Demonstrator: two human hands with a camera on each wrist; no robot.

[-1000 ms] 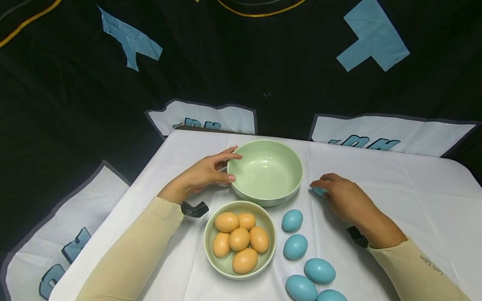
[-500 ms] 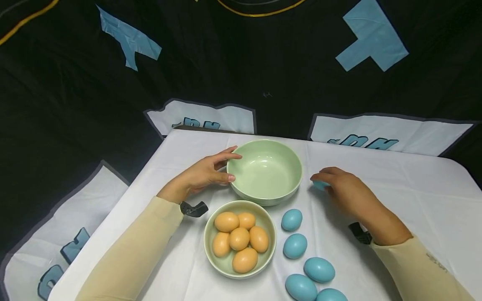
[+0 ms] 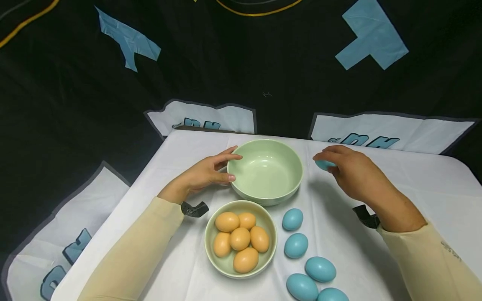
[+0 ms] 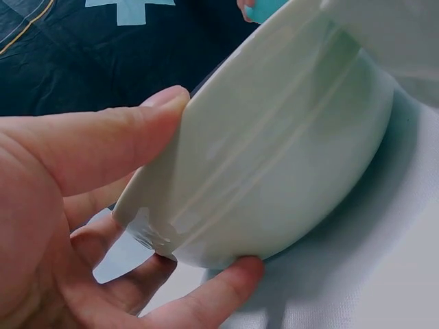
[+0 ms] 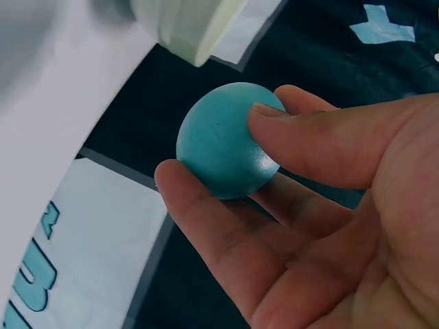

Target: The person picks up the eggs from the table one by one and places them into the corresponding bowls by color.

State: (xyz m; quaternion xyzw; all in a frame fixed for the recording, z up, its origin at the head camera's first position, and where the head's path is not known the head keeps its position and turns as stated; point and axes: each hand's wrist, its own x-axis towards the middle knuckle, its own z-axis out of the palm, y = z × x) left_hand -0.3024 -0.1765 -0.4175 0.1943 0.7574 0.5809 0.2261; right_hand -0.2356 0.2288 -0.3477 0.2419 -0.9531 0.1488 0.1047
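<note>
A large pale green bowl [image 3: 267, 171] stands on the white cloth, its inside bare. My left hand [image 3: 207, 169] grips its left rim, thumb and fingers on either side of the wall, as the left wrist view also shows on the bowl [image 4: 288, 171]. Raised above the cloth to the bowl's right, my right hand [image 3: 355, 171] pinches a blue egg [image 5: 226, 140] between thumb and fingers. In the head view that egg [image 3: 324, 164] is partly hidden by the fingers. Nearer me sits a smaller green bowl [image 3: 208, 246] holding several orange eggs [image 3: 239, 238].
Several more blue eggs [image 3: 296, 246] lie on the cloth right of the small bowl, down to the frame's lower edge. A white cloth [image 3: 414, 200] covers the table. Behind its far edge hangs a black backdrop [image 3: 241, 71] with blue and white patches.
My right hand has lifted the blue egg off the cloth and carried it up and away from me. My left hand and both bowls have stayed in place.
</note>
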